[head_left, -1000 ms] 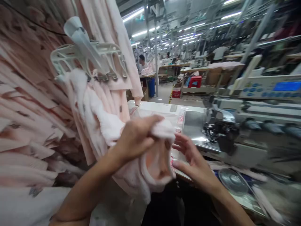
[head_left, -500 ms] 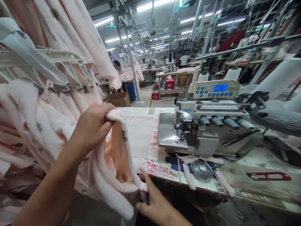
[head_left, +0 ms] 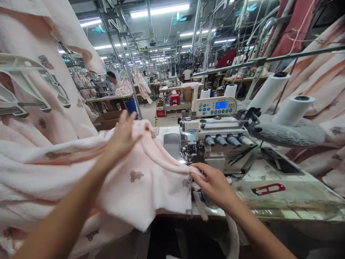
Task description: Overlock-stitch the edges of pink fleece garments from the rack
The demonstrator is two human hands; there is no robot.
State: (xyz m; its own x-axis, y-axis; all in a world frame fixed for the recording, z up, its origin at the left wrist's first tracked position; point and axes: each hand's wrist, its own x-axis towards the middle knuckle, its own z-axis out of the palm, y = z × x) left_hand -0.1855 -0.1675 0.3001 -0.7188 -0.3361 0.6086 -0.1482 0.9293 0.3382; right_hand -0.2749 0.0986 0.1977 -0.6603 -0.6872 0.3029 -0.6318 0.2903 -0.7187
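Left hand (head_left: 124, 133) rests flat, fingers apart, on the pink fleece piece (head_left: 140, 180). Right hand (head_left: 212, 183) pinches its edge, just before the sewing machine (head_left: 215, 144) on the desk (head_left: 283, 196).

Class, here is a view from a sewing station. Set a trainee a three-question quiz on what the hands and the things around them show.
1. True or false: the right hand rests on the edge of the pink fleece fabric, close to the sewing machine.
2. Which thing lies on the table to the right of the machine? A) a red thread snipper B) a tape measure C) a steam iron
3. Fill in: the left hand lies on top of the ____.

Key: 1 true; 2 A; 3 pink fleece fabric.
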